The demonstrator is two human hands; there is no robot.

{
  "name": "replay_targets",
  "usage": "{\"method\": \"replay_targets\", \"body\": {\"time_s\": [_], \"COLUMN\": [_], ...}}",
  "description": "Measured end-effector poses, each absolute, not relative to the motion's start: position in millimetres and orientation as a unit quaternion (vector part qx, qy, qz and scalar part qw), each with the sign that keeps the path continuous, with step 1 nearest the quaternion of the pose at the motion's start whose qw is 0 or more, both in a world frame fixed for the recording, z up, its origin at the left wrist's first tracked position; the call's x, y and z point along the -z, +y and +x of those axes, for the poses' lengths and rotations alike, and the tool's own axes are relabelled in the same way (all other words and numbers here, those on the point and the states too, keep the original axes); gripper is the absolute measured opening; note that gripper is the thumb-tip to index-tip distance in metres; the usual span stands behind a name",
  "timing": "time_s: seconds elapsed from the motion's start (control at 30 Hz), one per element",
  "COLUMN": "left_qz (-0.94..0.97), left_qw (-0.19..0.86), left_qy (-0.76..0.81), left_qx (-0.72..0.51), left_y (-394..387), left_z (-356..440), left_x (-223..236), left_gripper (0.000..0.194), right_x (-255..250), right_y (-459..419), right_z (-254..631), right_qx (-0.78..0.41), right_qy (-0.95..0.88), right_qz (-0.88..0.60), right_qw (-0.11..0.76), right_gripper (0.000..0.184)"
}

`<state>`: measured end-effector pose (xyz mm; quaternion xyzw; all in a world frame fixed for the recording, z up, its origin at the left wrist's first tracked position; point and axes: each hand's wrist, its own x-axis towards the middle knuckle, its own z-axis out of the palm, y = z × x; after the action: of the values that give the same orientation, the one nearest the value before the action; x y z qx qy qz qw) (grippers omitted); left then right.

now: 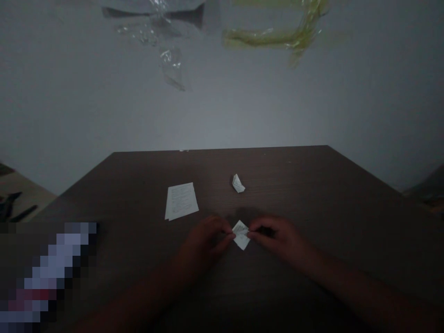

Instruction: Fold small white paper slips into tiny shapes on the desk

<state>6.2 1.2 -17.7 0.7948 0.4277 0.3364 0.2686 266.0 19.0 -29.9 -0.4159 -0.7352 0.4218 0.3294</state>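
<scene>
A small folded paper (242, 236), diamond-shaped with faint print on it, is held between my two hands just above or on the dark table. My left hand (210, 236) pinches its left corner between thumb and finger. The opposite corner is pinched the same way by my right hand (277, 236). Beyond them lies another small folded paper piece (237, 183), white and creased. To the left, printed paper sheets (182, 201) lie flat, one partly over the other.
The brown wooden table (138, 175) meets a pale wall (222, 111) at its far edge. Clear and yellowish tape strips (270, 39) cling to the wall. At lower left is a pixelated, blurred-out object (55, 268). Dark items (14, 206) lie beyond the table's left side.
</scene>
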Motion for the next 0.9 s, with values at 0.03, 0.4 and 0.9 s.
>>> {"method": "replay_targets", "body": {"time_s": [0.03, 0.4, 0.9], "left_qz": [0.79, 0.735, 0.787], "left_qw": [0.278, 0.327, 0.314], "left_qy": [0.426, 0.471, 0.37], "left_qx": [-0.343, -0.361, -0.381], "left_y": [0.9, -1.9, -10.6], "left_z": [6.0, 7.5, 9.6], "left_x": [17.2, 10.3, 3.3], "left_gripper": [0.009, 0.009, 0.01], "right_x": [30.5, 32.0, 22.3], "right_y": [19.3, 15.1, 5.6], "right_z": [265.5, 257.5, 261.2], "right_qx": [-0.437, -0.535, -0.357], "right_qy": [-0.72, -0.619, -0.8], "right_qz": [-0.421, -0.419, -0.264], "right_qw": [0.337, 0.393, 0.403], "right_gripper": [0.013, 0.027, 0.019]}}
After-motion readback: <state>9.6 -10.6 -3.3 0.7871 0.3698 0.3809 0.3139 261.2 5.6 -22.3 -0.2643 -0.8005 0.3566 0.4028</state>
